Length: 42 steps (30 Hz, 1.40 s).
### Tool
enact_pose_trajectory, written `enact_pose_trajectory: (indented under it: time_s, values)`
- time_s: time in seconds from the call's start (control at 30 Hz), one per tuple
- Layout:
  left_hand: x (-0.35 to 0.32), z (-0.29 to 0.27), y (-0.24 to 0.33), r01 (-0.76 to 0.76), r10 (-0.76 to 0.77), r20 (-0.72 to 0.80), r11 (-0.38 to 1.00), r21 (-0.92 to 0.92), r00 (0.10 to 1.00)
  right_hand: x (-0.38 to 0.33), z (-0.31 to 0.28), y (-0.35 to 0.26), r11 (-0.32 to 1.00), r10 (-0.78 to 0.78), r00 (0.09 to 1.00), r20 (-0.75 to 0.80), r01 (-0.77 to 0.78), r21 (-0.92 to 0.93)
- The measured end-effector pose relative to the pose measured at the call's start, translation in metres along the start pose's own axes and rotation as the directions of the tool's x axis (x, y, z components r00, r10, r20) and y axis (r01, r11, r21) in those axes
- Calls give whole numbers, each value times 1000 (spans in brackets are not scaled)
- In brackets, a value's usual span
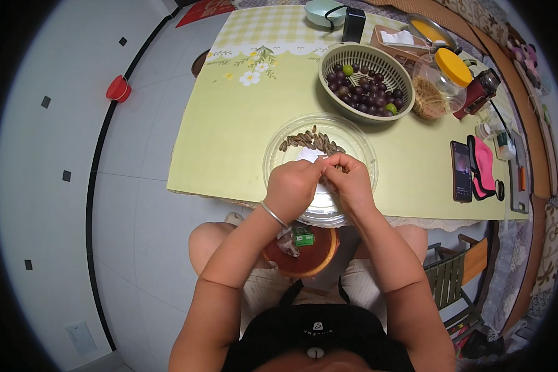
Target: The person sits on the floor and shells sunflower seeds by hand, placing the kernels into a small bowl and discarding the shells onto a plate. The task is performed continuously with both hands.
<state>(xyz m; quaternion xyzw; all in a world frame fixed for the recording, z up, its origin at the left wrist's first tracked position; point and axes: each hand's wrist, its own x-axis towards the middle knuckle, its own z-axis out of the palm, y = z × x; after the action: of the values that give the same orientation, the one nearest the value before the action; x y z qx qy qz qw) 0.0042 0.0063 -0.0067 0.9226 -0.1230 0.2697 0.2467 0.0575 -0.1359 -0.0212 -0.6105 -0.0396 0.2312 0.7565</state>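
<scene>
My left hand (296, 185) and my right hand (349, 180) meet over a clear round plastic tray (361, 137) near the table's front edge. Both have thumb and fingers pinched at one spot, on what looks like a sunflower seed (325, 157); only a small pale bit shows between the fingertips. Behind them, a curved pile of brown striped sunflower seeds (310, 141) lies on the tray. A piece of white paper or something similar (307, 154) lies between the pile and my left fingers. What lies beneath my hands is partly hidden.
Beyond the tray stands a colander (378, 60) of dark grapes (369, 93). To its right are a yellow-lidded jar (434, 93) and a dark red bottle (477, 93). A phone (461, 172) and a pink-and-black item (483, 167) lie at right. Below, a round stool (304, 263) bears a green box (303, 236).
</scene>
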Motion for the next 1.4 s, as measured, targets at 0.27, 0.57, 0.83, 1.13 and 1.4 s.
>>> enact_pose_trajectory:
  time_s: [0.27, 0.57, 0.83, 1.13, 1.4]
  values:
    - [-6, 3, 10, 36, -36, -37, 999, -2, 999, 1, 0, 5, 942, -174, 985, -9, 164, -292]
    - [0, -5, 4, 573, -518, 398, 235, -785, 757, 4, -11, -10, 958, 146, 977, 157, -179, 223]
    - [-1, 3, 3, 538, -552, 398, 111, -835, 732, 4, -10, -13, 960, 129, 983, 132, -158, 232]
    - [3, 1, -7, 567, -534, 471, 20, -824, 703, 7, -14, -10, 941, 104, 975, 198, -161, 298]
    - [0, 4, 2, 536, -502, 312, 400, -743, 807, 3, -5, -7, 993, 61, 987, 148, -75, 90]
